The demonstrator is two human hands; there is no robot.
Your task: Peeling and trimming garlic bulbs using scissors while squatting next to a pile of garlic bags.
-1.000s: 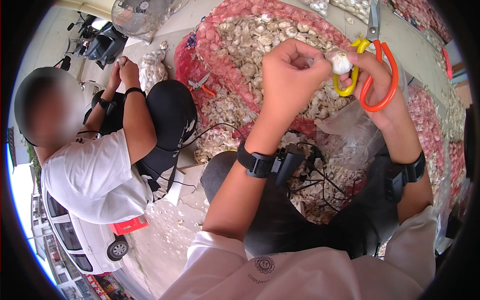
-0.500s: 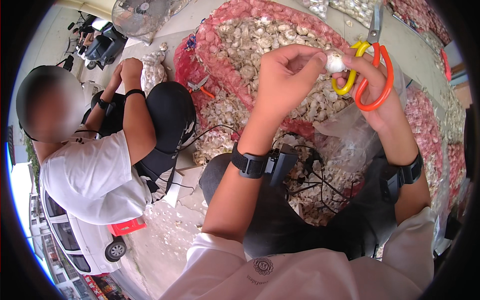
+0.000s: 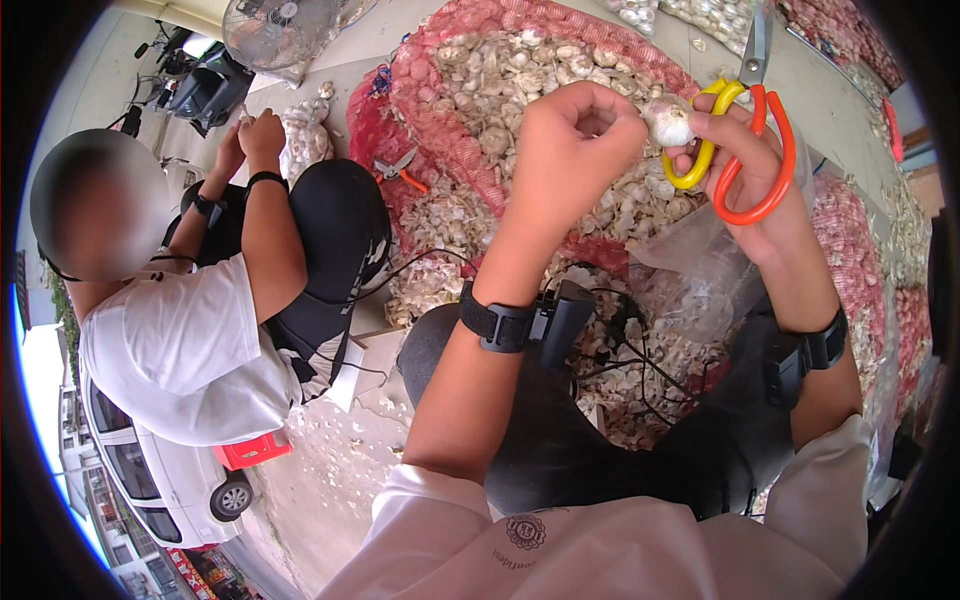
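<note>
My right hand (image 3: 755, 165) grips a whitish garlic bulb (image 3: 670, 121) between thumb and fingers. Hooked over the same hand is a pair of scissors (image 3: 754, 70) with one yellow and one orange handle, its blades pointing up and away. My left hand (image 3: 580, 140) is closed in a pinch just left of the bulb, with a small gap between them. Anything in its fingertips is hidden. Below both hands lies a red mesh sack (image 3: 430, 95) spread around a heap of garlic bulbs (image 3: 510, 90).
To the left a co-worker (image 3: 190, 330) sits with both hands raised together. Orange-handled scissors (image 3: 400, 171) lie on the mesh near that person's knee. Garlic skins (image 3: 430, 280) and black cables (image 3: 650, 370) lie around my legs. A fan (image 3: 285, 30) stands at the far left.
My left fingers have come off the bulb and curled in, slightly to its left. The bulb stays in my right hand, which has shifted slightly with the scissors.
</note>
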